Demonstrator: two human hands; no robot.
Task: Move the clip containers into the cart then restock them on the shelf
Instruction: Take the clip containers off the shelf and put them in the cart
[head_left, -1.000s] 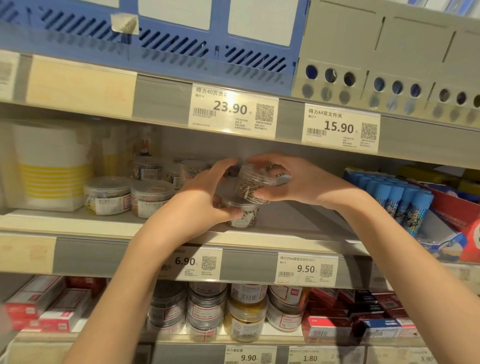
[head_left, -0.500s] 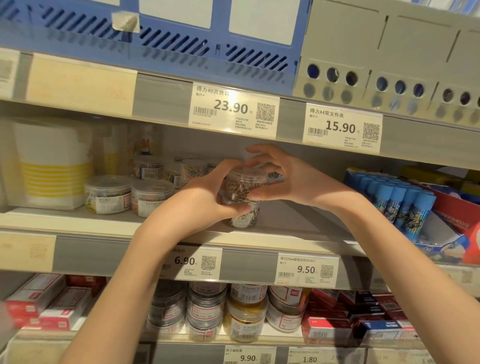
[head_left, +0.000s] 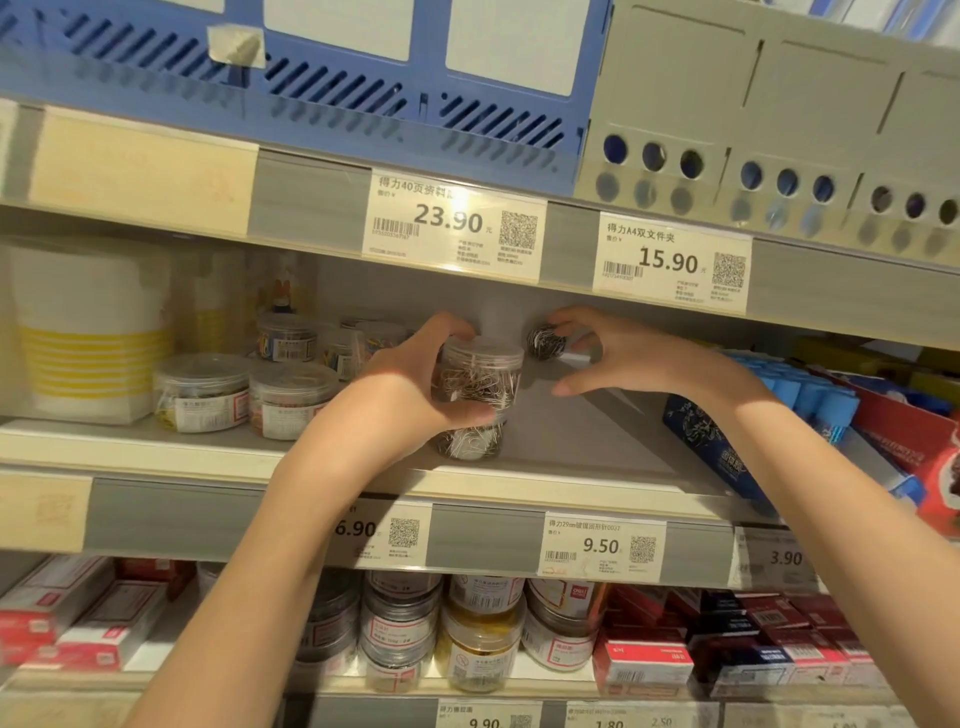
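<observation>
A clear clip container full of metal clips stands upright on a second clip container on the middle shelf. My left hand grips the upper one from its left side, thumb across the front. My right hand hovers to the right with fingers spread and holds nothing. Its fingertips are beside a third clip container that stands further back under the shelf above. More clip containers sit to the left on the same shelf.
A white box with yellow stripes fills the shelf's left end. Blue-capped glue sticks in a display box crowd the right. Price rails run above and below. Jars and red boxes fill the lower shelf.
The upper container went from tilted between both hands to upright on the lower one. My right hand let go of it and drew off to the right and back.
</observation>
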